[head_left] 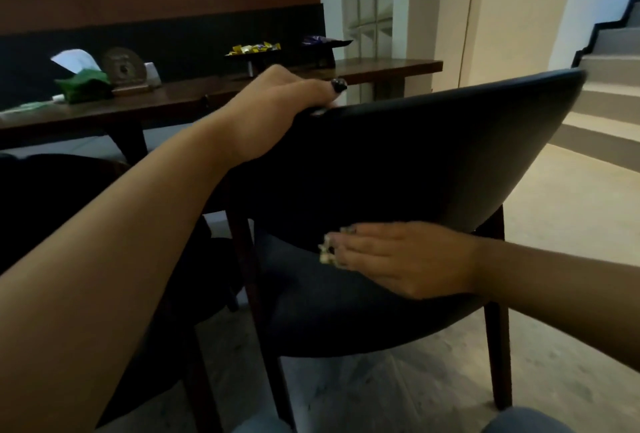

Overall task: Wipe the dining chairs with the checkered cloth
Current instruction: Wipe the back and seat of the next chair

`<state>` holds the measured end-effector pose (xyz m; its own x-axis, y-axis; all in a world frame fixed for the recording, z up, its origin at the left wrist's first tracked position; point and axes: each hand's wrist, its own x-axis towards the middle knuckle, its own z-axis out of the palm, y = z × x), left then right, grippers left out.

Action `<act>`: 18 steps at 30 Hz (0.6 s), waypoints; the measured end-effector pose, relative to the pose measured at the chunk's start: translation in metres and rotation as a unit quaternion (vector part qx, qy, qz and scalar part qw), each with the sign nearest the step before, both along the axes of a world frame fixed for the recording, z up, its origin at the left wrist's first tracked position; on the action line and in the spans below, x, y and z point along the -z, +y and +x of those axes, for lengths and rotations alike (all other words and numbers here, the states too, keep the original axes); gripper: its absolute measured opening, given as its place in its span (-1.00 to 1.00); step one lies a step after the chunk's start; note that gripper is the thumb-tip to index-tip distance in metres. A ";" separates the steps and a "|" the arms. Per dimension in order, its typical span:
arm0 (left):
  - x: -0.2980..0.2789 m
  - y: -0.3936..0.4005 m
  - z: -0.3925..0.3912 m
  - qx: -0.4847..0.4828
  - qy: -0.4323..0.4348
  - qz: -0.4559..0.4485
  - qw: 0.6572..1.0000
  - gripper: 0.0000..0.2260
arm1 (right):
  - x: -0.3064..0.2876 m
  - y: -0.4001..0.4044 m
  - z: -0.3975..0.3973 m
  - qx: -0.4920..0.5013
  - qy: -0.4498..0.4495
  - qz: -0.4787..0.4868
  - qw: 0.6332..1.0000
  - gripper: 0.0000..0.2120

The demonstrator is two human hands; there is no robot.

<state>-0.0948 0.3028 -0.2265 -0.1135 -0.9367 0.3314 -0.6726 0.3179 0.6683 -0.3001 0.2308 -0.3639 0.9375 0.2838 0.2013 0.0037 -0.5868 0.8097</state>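
Mid-wipe on the back of dark chair [398, 162], w/ left hand [277, 110] hooked over top edge near its left corner, fingers [337, 86] curled and clamped on the rim for bracing. Right hand [405, 257] pressed flat low on backrest near bottom edge, fingers together, pinning checkered cloth [326, 252] — only a pale crumpled scrap peeking past fingertips, rest hidden under palm. Backrest smooth, curved, leather-like, matte sheen; legs dark wood, tapered. Looks like early-to-mid stage, one chair in hand, another dark one [52, 197] at left. Next prob calls for sweeping along lower curve, then seat, keeping top grip steady. Behind: wooden bench [381, 68] w/ wrapped sweets [252, 48] toward its right end.
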 end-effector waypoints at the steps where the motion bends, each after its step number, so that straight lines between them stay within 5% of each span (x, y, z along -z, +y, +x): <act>1: 0.000 -0.001 0.007 -0.001 0.008 -0.017 1.000 -0.66 | -0.011 -0.001 0.004 -0.045 -0.063 0.033 0.996 -0.66; 4: 0.014 -0.006 0.034 -0.073 -0.024 -0.069 0.995 -0.56 | -0.031 0.002 0.023 -0.114 -0.257 0.071 0.957 -0.73; 5: 0.021 -0.007 0.042 -0.102 -0.038 -0.080 0.991 -0.56 | -0.025 0.005 0.028 -0.110 -0.261 0.069 0.957 -0.73; 8: 0.032 -0.011 0.054 -0.165 -0.082 -0.131 0.974 -0.73 | 0.011 0.010 0.037 -0.060 -0.088 -0.007 0.994 -0.72; 11: 0.031 -0.011 0.055 -0.114 -0.050 -0.138 0.983 -0.68 | 0.020 0.017 0.042 0.035 0.044 -0.098 0.994 -0.69; 13: 0.030 -0.011 0.054 -0.097 -0.014 -0.130 0.987 -0.62 | -0.005 0.021 0.050 -0.006 -0.066 -0.044 0.997 -0.72; 16: 0.031 -0.012 0.052 -0.089 0.050 -0.134 0.986 -0.53 | -0.053 0.020 0.059 -0.075 -0.310 0.033 0.947 -0.76; 18: 0.032 -0.012 0.051 -0.099 0.047 -0.131 0.985 -0.55 | -0.057 0.023 0.062 -0.082 -0.318 0.026 0.944 -0.77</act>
<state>-0.0435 0.2912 -0.2582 0.1059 -0.8182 0.5651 -0.6772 0.3568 0.6435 -0.2380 0.2538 -0.3070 0.5669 0.3886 0.7264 -0.3792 -0.6597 0.6488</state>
